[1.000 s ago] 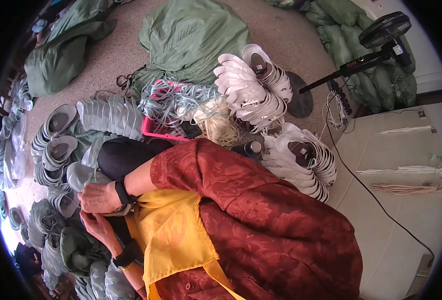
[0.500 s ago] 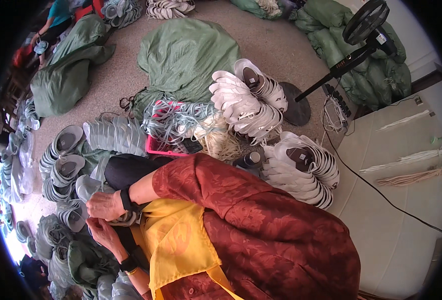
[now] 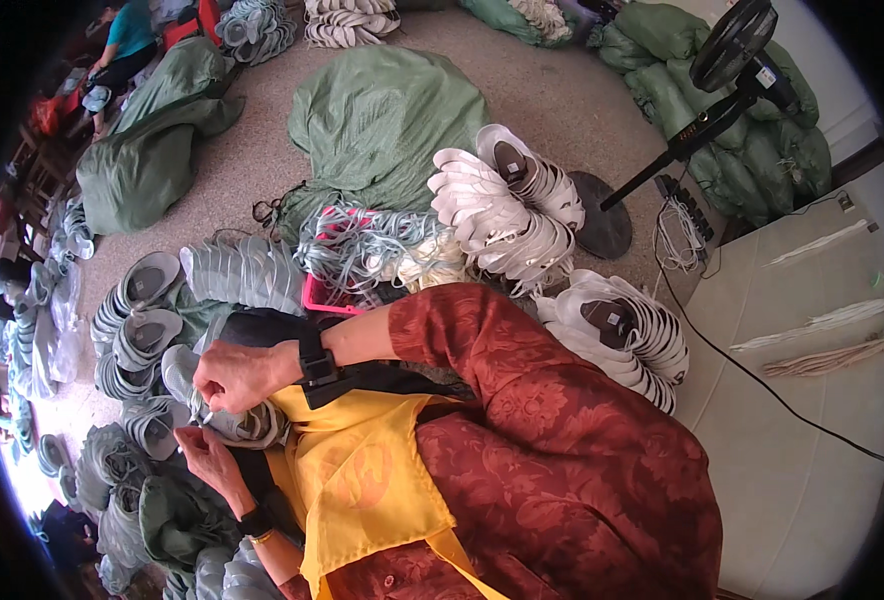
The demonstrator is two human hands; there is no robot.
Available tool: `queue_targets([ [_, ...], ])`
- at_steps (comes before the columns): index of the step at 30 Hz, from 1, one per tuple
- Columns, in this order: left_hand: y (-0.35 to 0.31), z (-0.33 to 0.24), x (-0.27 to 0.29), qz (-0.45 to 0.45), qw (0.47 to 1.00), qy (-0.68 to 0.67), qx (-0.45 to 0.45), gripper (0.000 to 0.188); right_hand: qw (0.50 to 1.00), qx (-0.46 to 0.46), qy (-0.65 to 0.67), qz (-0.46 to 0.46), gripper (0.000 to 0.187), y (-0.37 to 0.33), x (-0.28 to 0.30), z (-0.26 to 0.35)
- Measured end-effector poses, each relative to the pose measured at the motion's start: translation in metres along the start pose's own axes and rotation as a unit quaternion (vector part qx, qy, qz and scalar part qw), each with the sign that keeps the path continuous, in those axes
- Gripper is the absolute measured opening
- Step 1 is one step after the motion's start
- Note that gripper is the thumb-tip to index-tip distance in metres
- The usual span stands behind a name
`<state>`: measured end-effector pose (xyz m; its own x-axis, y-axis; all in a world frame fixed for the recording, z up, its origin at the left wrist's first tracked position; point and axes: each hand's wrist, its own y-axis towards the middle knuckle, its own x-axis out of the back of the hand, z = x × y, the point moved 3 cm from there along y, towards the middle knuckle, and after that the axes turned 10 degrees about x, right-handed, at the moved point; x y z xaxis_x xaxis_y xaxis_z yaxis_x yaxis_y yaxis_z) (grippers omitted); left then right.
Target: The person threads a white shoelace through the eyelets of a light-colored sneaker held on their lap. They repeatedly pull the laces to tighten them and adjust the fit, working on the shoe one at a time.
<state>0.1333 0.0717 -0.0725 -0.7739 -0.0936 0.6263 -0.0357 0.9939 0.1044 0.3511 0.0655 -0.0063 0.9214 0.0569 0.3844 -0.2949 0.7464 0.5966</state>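
A grey shoe upper [image 3: 252, 426] lies at my lap, partly hidden under my hands and against the yellow apron [image 3: 347, 480]. My right hand [image 3: 237, 374], the upper one in the view, is closed in a fist-like pinch just above the shoe upper; what its fingers hold is hidden. Below it, my left hand [image 3: 208, 458] has thumb and fingers pinched together at the shoe upper's near-left edge, around something too small to make out. Black bands circle both wrists. Stacked grey shoe uppers [image 3: 145, 335] stand just beyond the hands.
A pink basket [image 3: 324, 297] of tangled pale-blue laces [image 3: 347, 240] stands ahead, beside cream laces [image 3: 427, 258]. White shoe uppers [image 3: 507, 205] are stacked near a black standing fan [image 3: 737, 50]. A green sack [image 3: 387, 120] lies on the floor. A co-worker [image 3: 127, 40] sits far left.
My right hand has lifted and drawn back toward my body, turning at the wrist. My left hand has stayed nearly in place beside the shoe upper. The whole view has shifted slightly.
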Motion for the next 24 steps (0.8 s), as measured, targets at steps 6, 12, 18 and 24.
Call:
queue_targets([
  [6,-0.006,-0.019,-0.009,-0.010,0.999,-0.038,-0.001,0.012,0.983,-0.070,0.169,-0.005,0.008,0.027,0.039,0.050],
  [12,-0.015,-0.034,0.009,-0.005,0.997,-0.006,0.072,0.013,0.957,-0.026,0.288,-0.007,0.009,0.086,0.094,0.124],
  [18,-0.008,-0.040,0.010,-0.044,0.998,-0.026,0.022,0.014,0.949,-0.080,0.302,-0.047,0.009,0.064,0.123,0.111],
  [24,-0.022,-0.043,0.034,0.009,0.997,-0.069,0.041,0.011,0.926,-0.071,0.370,-0.035,0.016,0.066,0.100,0.107],
])
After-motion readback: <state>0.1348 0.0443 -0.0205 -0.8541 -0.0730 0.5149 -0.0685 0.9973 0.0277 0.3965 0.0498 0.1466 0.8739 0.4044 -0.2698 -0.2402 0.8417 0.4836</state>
